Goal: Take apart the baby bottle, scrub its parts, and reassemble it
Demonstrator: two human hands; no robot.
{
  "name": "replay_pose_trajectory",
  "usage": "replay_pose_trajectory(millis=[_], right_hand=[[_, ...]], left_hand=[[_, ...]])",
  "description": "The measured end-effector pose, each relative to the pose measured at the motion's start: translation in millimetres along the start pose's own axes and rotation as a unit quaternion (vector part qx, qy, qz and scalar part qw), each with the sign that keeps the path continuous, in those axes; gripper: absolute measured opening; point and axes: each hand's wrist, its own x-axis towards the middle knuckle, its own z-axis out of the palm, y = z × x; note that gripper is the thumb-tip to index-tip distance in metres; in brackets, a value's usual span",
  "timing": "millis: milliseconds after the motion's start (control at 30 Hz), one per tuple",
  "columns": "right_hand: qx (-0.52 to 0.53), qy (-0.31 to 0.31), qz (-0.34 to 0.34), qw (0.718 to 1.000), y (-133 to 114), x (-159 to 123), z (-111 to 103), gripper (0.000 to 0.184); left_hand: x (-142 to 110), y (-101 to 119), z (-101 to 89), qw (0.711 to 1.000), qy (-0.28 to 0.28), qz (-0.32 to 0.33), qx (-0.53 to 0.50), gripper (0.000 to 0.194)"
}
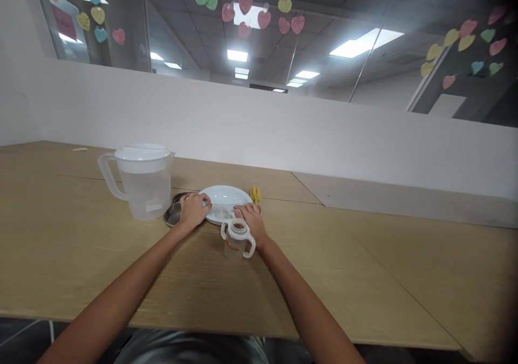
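Note:
A white bowl (224, 192) stands on the table with clear, see-through pieces (222, 211) in it, too small to name. My left hand (194, 210) is at the bowl's left side, its fingers curled and pinched over the rim. From the right, my right hand (251, 218) reaches over the bowl with bent fingers. A thin, pale line seems to run between the fingertips of both hands; what it is I cannot make out. Just in front of the bowl, beside my right wrist, a clear two-handled baby bottle (235, 245) stands upright without a lid, red print on its side.
A large translucent lidded pitcher (148, 186) stands left of the bowl. Between it and my left hand lies a dark, shiny object (173, 213), partly covered. A small yellow item (254, 193) sits behind the right rim. A white wall (243, 132) closes the table's back.

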Motion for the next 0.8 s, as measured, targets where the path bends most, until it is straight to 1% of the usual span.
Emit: replay_pose_trajectory(millis=[167,267,333,400,433,500,567,600,633,700,767,800], right_hand=[[0.007,0.003,0.01,1.0,1,0,0,0.026],[0.01,0.005,0.01,1.0,1,0,0,0.023],[0.006,0.012,-0.002,1.0,2,-1,0,0.024],[-0.004,0.019,-0.017,1.0,4,-1,2,0.026],[-0.01,0.022,-0.023,0.999,5,-1,3,0.027],[-0.021,0.027,-0.032,0.999,7,-1,6,0.029],[-0.026,0.03,-0.036,0.999,8,-1,6,0.029],[-0.025,0.03,-0.037,0.999,8,-1,6,0.029],[-0.023,0.029,-0.037,0.999,7,0,6,0.029],[-0.015,0.031,-0.035,0.999,7,0,6,0.03],[-0.002,0.037,-0.033,0.999,8,0,6,0.03],[0.005,0.042,-0.03,0.999,8,-1,7,0.03]], left_hand=[[-3,3,-0.2,0.998,0.043,-0.042,0.019,0.017],[-3,4,1.9,0.997,0.051,-0.057,0.024,0.017],[-3,4,3.6,0.997,0.051,-0.058,0.021,0.018],[-2,3,2.8,0.996,0.081,-0.035,0.012,0.018],[-1,2,0.6,0.993,0.116,-0.013,0.007,0.018],[0,-5,-8.3,0.976,0.215,0.044,-0.001,0.02],[0,-16,-22.3,0.945,0.314,0.094,0.0,0.019],[0,-24,-30.4,0.929,0.354,0.105,0.0,0.017],[-1,-33,-38.5,0.914,0.393,0.102,-0.005,0.016],[-2,-55,-53.1,0.876,0.479,0.055,-0.033,0.02],[-3,-80,-63.4,0.824,0.561,-0.029,-0.077,0.031],[-3,-93,-66.5,0.805,0.58,-0.08,-0.101,0.037]])
